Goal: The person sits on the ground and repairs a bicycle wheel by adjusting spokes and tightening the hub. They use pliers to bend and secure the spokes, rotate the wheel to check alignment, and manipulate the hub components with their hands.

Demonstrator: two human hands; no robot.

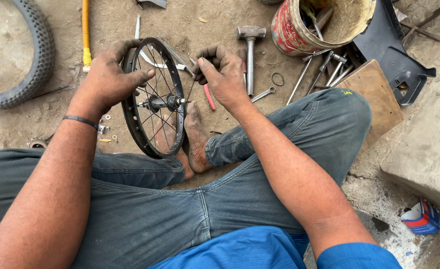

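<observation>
A tyre is seen lying on the ground well left of the wheel, off it. The wheel is held upright between the person's legs, its lower rim beside the bare feet. Its upper rim is gripped by the left hand, fingers curled over the top. The hub and axle are seated at the wheel's centre, and most spokes appear to be laced in place. Just right of the wheel, a single thin spoke is pinched between thumb and fingers of the right hand, its lower end pointed at the hub. The spoke work is thus judged to be well along but unfinished, and the tyre remains to be fitted. Right of the wheel a hammer, a spanner and a bucket of tools lie on the ground.
</observation>
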